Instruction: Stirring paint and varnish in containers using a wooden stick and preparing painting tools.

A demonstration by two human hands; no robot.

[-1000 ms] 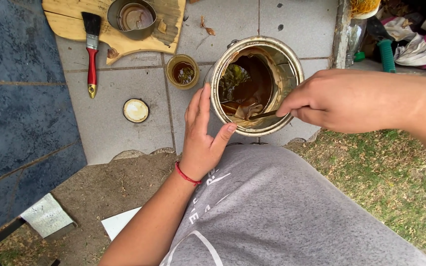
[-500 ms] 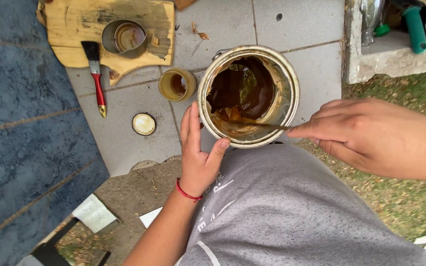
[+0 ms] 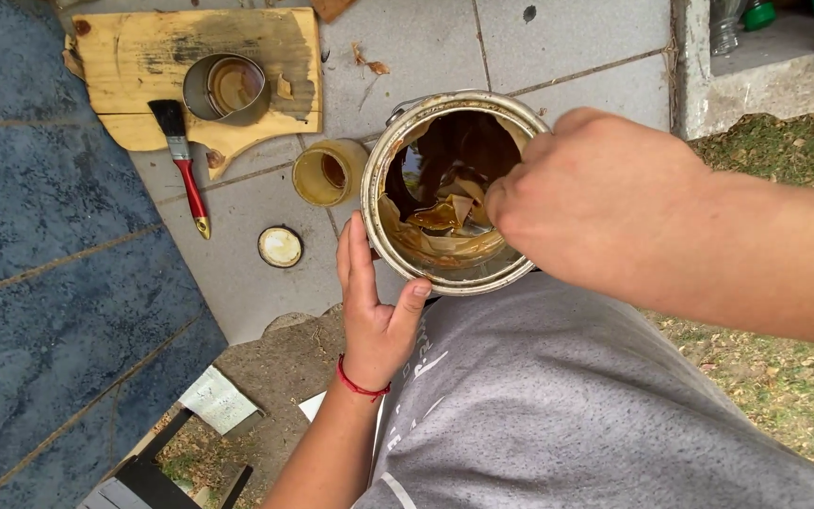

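Large round metal tin [image 3: 454, 193] of brown varnish on grey paving: left hand [image 3: 376, 300], fingers spread, braces its wall; right hand [image 3: 595, 193] over the mouth, grip hidden; best stirred slowly, tin steadied.

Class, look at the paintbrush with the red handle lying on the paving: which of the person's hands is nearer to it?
Left. The left hand rests against the big open can, right of the paintbrush. The right hand is over the can's far side, farther away.

Paved floor [image 3: 567, 47], grey slabs. On it: big open tin [image 3: 454, 193] at centre, small yellowish jar [image 3: 327, 172] w/ round lid [image 3: 281, 246] nearby, wooden board [image 3: 143, 57] upper left, red-handled brush [image 3: 186, 165] half on it.
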